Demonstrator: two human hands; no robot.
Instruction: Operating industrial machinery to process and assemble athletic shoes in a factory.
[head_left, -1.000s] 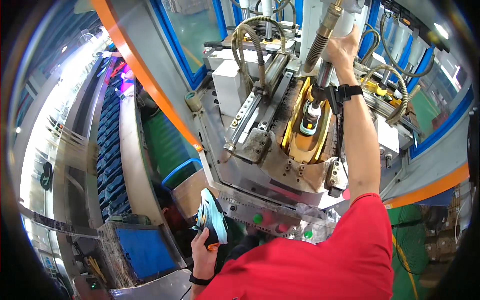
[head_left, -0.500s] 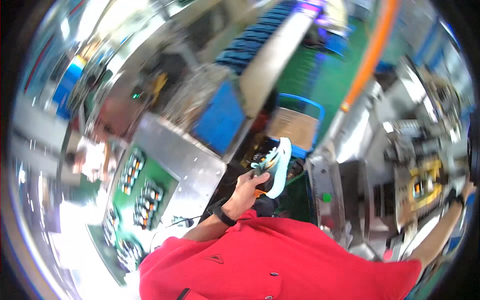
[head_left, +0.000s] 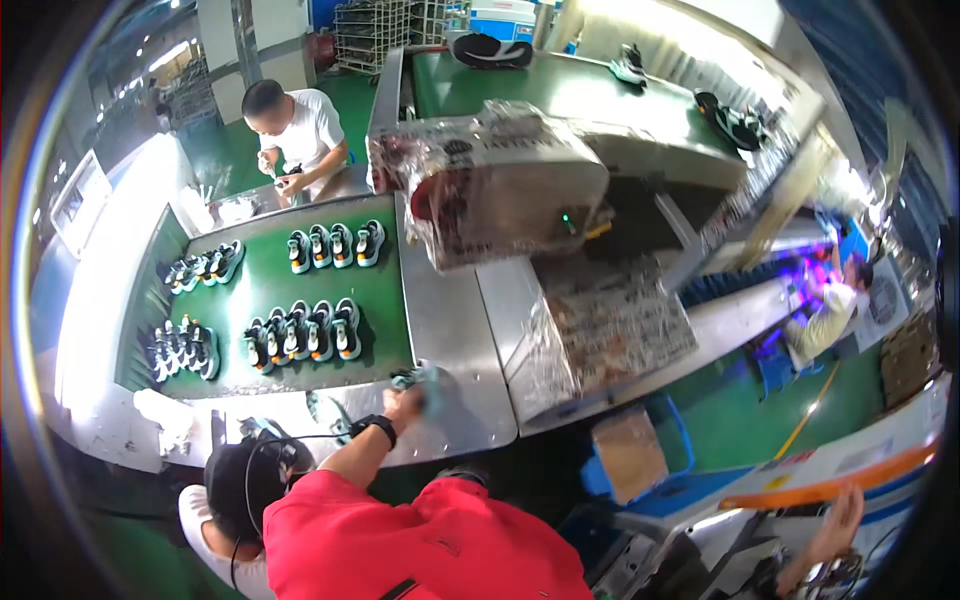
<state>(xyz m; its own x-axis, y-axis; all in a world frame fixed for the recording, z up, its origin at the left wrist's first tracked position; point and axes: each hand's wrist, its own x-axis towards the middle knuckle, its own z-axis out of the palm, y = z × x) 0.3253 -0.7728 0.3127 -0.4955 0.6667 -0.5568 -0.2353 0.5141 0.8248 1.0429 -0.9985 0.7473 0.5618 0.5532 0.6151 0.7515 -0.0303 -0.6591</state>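
Note:
My left hand (head_left: 403,408), with a black band on its wrist, grips a pale blue and dark sports shoe (head_left: 430,384) over the metal edge of the conveyor table (head_left: 465,405). Motion smears the shoe and my fingertips. Another pale shoe (head_left: 328,412) lies on the metal edge just left of that hand. Far to the right, my right hand (head_left: 840,525) is raised with its fingers stretched out, beside an orange tube (head_left: 830,492); nothing shows in it.
Several shoes (head_left: 318,330) stand in rows on the green belt (head_left: 270,290). A plastic-wrapped machine (head_left: 510,185) rises beyond the table. One person in white (head_left: 310,130) works across the belt; a capped person (head_left: 245,490) sits close at my left. A blue-handled cart (head_left: 630,455) stands right.
The view has swung left towards the belt. My left hand has carried the shoe from over the floor to the table's metal edge. My right hand has come away from the machine at right.

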